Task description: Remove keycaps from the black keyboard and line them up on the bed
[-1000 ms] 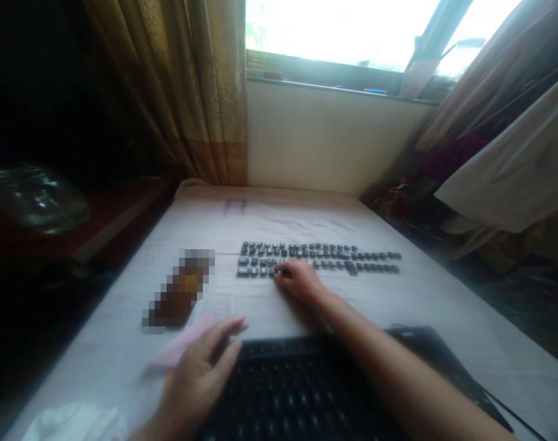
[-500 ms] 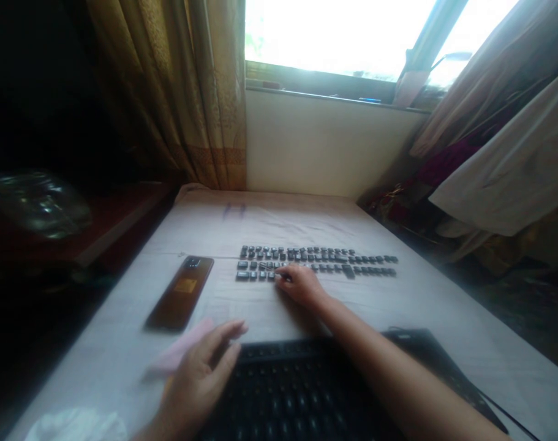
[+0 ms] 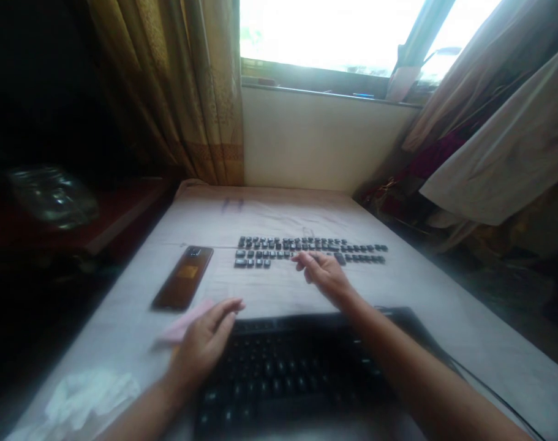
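A black keyboard (image 3: 264, 367) lies near me on the cloth, with keys in part of it and a dark stretch where keys cannot be made out. Loose black keycaps (image 3: 259, 254) stand in several rows beyond it. Over the right part of the lower rows is my right hand (image 3: 323, 272), thumb and fingers pinched together; anything between them is too small and blurred to name. My left hand (image 3: 209, 331) hovers by the keyboard's far left corner, fingers stretched out, thumb a little apart, with nothing seen in it.
A brown phone (image 3: 183, 278) lies left of the keycaps, and a pink item (image 3: 184, 327) lies partly behind my left hand. Crumpled white material (image 3: 92, 395) is at the near left. A cable (image 3: 494, 395) runs off right. Curtains (image 3: 205, 92) hang by the window.
My right hand has moved right and away from the short nearest row of keycaps. My left hand keeps its place by the keyboard, its thumb closer to its fingers. The view has shifted slightly.
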Motion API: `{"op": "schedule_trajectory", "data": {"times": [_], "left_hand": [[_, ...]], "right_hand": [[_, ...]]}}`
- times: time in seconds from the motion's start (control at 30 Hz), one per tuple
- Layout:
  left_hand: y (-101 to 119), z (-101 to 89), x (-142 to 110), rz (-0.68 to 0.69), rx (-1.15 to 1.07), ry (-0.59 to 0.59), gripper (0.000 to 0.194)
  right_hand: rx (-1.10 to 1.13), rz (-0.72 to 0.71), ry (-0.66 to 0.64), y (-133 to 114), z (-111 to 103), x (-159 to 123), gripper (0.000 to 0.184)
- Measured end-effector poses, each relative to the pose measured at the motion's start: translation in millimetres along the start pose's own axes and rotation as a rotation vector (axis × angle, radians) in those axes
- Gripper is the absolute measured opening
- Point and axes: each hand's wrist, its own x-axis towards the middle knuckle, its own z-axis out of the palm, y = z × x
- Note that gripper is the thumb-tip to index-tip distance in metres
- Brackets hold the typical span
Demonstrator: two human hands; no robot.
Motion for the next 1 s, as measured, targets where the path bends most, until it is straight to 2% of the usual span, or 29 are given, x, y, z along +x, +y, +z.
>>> {"op": "schedule_trajectory", "data": {"times": [0.07, 0.13, 0.2, 0.33, 0.47, 0.57, 0.8, 1.0], "left_hand": [[1.5, 0.6, 0.4, -0.007, 0.001, 0.001, 0.033], [2.5, 1.4, 0.7, -0.011, 0.005, 0.002, 0.035], [3.0, 2.2, 0.8, -0.012, 0.014, 0.006, 0.035], [3.3, 3.2, 1.3, -0.006, 0.029, 0.012, 0.037], [6.1, 3.5, 2.3, -0.010, 0.043, 0.007, 0.038], [9.6, 3.3, 3.0, -0.010, 0.053, 0.000, 0.037], [9.8, 2.8, 5.3, 0.004, 0.055, -0.020, 0.037], [5.4, 2.2, 3.8, -0.008, 0.014, -0.035, 0.041]], "right_hand": [[0.175, 0.057, 0.052, -5.4, -8.1, -15.3, 0.062], [0.385, 0.132, 0.102, -11.5, -14.2, -31.0, 0.063], [0.504, 0.172, 0.125, -16.9, -18.5, -46.2, 0.061], [0.419, 0.139, 0.105, -20.5, -21.2, -72.3, 0.067], [0.432, 0.141, 0.013, -15.4, -15.3, -87.9, 0.068], [0.486, 0.150, -0.041, -12.0, -8.9, -91.4, 0.061], [0.534, 0.169, -0.070, -7.8, -3.1, -91.1, 0.051], [0.477, 0.146, -0.001, -3.6, -5.8, -91.1, 0.045]]}}
